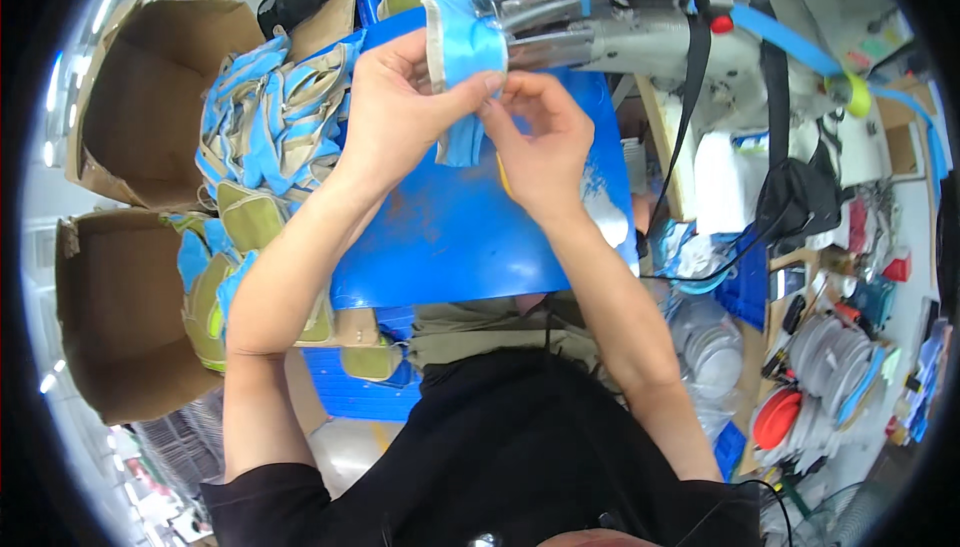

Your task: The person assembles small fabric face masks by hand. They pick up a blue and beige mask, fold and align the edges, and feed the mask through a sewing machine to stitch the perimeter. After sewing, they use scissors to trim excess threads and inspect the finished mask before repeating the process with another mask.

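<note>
Blue fabric piece (pixel 462 77) — a soft strip with a pale grey edge — sits pinched between your two hands, held up just in front of the sewing machine (pixel 620 27) and above the blue worktop (pixel 450 227). Your left hand (pixel 395 107) wraps it from the side, thumb and fingers (pixel 480 82) closed on the upper part; your right hand (pixel 540 137) has its fingertips closed narrowly on the near edge, right beside the left thumb. The lower end hangs loose below your fingers.

To do this step well, I judge you should keep the two pinches close together so the limp cloth stays taut between them, and line up the pale edge squarely before it goes any nearer the metal arm just beyond your fingertips — a fold hidden under the thumb would likely be sewn in crooked.

Left of your fingers lies a heap of blue and tan sewn pieces (pixel 270 117), padded and floppy, spilling toward two open cardboard boxes (pixel 150 97) with stiff brown walls. A black strap (pixel 700 77) hangs smooth and flat off the machine, right of your fingers.
</note>
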Demonstrator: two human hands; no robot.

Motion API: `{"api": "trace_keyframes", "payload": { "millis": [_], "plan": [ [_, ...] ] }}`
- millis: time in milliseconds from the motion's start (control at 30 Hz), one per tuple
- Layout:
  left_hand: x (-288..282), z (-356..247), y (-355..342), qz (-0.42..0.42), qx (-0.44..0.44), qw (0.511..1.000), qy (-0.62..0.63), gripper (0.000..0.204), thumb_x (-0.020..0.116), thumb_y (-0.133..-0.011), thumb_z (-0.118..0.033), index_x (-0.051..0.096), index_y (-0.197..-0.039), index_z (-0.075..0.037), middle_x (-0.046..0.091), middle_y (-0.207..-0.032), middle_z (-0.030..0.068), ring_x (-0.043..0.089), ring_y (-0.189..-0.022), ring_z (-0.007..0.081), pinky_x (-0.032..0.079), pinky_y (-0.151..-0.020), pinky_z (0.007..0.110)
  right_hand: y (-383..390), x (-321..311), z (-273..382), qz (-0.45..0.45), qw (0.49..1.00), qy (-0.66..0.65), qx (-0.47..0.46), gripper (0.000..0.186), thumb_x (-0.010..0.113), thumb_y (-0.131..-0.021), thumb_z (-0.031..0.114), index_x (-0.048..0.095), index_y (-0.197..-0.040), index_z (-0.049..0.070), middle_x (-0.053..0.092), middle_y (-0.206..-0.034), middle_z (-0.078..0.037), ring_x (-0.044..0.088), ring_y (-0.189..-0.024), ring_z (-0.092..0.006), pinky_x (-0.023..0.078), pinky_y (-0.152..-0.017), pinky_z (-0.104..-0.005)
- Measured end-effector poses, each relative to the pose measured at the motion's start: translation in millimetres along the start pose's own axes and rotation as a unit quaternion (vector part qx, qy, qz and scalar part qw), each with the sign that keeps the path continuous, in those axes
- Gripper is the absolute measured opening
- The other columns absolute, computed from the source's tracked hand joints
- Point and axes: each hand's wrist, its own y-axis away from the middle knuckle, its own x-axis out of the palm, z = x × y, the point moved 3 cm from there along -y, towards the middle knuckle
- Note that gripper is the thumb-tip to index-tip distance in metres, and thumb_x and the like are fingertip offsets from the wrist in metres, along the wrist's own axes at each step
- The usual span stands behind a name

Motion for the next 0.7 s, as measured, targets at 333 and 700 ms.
{"api": "trace_keyframes", "payload": {
  "millis": [333,700],
  "plan": [
    [2,-1,-14,-0.012,-0.031,0.997,0.076,0.032,0.081,-0.083,-0.004,0.066,-0.112,-0.003,0.074,-0.097,0.0033,0.068,-0.083,0.0074,0.055,-0.078,0.025,-7,-1,25,0.031,0.991,-0.092,0.089,0.022,0.074,-0.090,-0.002,0.065,-0.110,-0.005,0.071,-0.099,-0.008,0.065,-0.088,-0.0100,0.053,-0.081,-0.0251],
    [8,-6,-8,-0.037,-0.085,0.989,0.118,0.033,0.081,-0.082,-0.006,0.065,-0.111,-0.003,0.073,-0.098,0.0046,0.069,-0.085,0.0093,0.055,-0.077,0.026,-4,-6,40,0.046,0.978,-0.093,0.181,0.023,0.072,-0.092,0.000,0.065,-0.113,-0.005,0.072,-0.100,-0.009,0.068,-0.085,-0.0093,0.055,-0.074,-0.0229]
  ]
}}
